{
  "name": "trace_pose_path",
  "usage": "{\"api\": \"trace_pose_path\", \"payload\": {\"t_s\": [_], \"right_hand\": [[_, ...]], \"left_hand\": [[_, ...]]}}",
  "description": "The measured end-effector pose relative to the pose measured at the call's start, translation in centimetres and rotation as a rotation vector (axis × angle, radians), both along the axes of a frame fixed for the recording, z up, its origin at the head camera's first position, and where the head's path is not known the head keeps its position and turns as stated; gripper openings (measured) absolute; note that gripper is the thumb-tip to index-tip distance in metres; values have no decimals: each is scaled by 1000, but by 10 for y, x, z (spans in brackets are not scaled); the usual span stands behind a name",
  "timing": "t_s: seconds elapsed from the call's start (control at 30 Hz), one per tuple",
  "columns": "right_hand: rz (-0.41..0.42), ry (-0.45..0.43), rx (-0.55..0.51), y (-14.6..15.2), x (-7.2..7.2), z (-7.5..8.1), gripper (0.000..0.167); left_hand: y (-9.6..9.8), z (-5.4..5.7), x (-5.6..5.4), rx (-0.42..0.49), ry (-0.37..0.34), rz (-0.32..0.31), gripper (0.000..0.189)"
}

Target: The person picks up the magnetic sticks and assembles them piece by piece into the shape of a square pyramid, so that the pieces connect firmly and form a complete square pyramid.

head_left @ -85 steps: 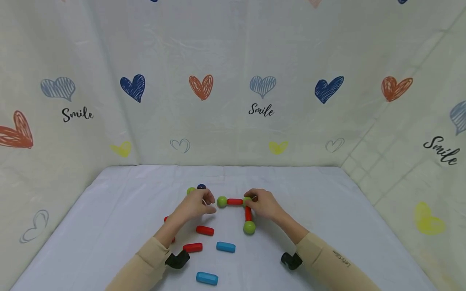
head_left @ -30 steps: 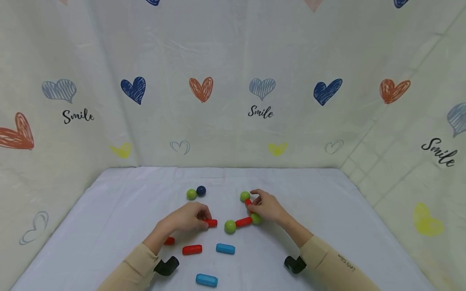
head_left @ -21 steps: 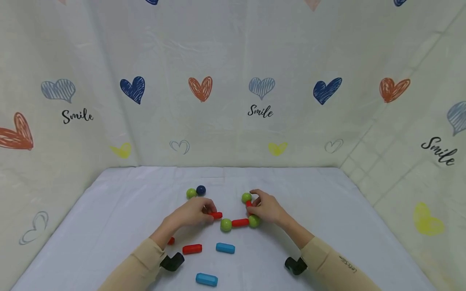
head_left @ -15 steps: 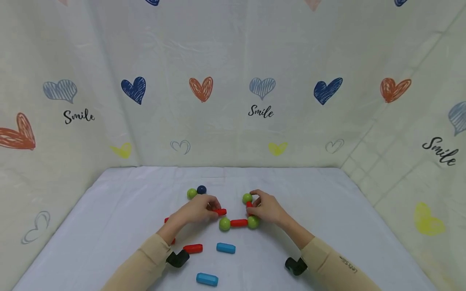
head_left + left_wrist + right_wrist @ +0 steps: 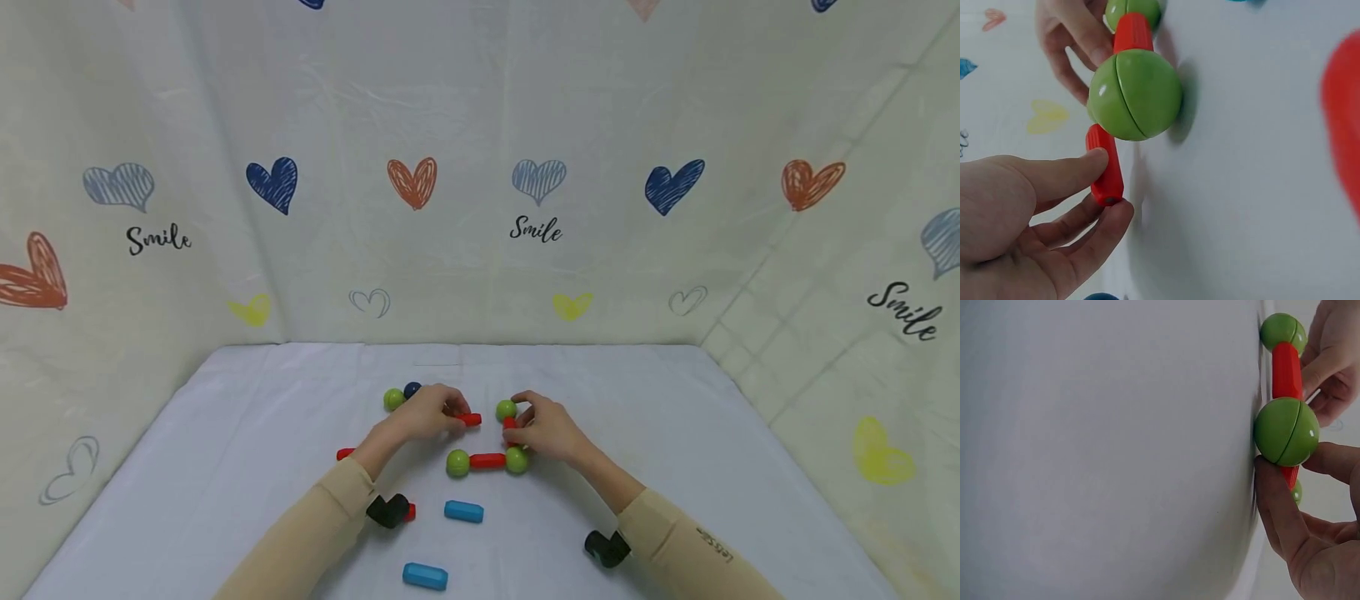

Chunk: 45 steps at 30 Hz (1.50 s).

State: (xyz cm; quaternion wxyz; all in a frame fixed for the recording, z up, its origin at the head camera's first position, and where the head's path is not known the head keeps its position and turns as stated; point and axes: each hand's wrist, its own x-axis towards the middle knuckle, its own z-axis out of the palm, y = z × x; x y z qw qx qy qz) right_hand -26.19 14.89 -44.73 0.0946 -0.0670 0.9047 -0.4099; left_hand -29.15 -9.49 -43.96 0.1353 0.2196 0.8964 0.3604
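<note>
My left hand point(image 5: 431, 414) pinches a short red toy rod point(image 5: 472, 419) between thumb and fingers; in the left wrist view its dark round end point(image 5: 1109, 200) shows. My right hand point(image 5: 553, 429) grips the upright red rod point(image 5: 511, 427) of an L-shaped chain, partly hiding it. That rod runs from a far green ball point(image 5: 506, 409) to a green corner ball point(image 5: 517, 460). From the corner, another red rod point(image 5: 487, 461) lies across to a left green ball point(image 5: 457, 462). The left hand's rod is over the table beyond this left ball, pointing toward the far ball.
A loose green ball point(image 5: 393, 400) and a dark blue ball point(image 5: 412, 389) sit behind my left hand. Two blue rods point(image 5: 463, 511) point(image 5: 425, 576) lie nearer. One red rod point(image 5: 344, 454) peeks out left of my wrist; another point(image 5: 411, 512) is mostly behind the black wrist camera point(image 5: 387, 511).
The chain has been turned, and my right hand has shifted from its corner ball to a rod. My left hand, empty at first, has picked up a red rod and carried it away and rightward.
</note>
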Motion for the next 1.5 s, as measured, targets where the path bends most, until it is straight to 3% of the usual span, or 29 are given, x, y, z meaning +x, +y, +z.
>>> {"api": "trace_pose_path", "payload": {"t_s": [0.5, 1.07, 1.3, 1.5], "right_hand": [[22, -8, -16, -4, -2, -1, 56], [31, -14, -22, -3, -2, 0, 57], [15, -16, -19, -3, -1, 0, 58], [19, -15, -16, -3, -1, -1, 58]], "left_hand": [[20, -4, -20, -16, 7, 3, 17], [18, -4, -20, 10, 40, -7, 17], [14, -2, -16, 45, 66, 53, 19], [3, 5, -12, 117, 195, 139, 13]]}}
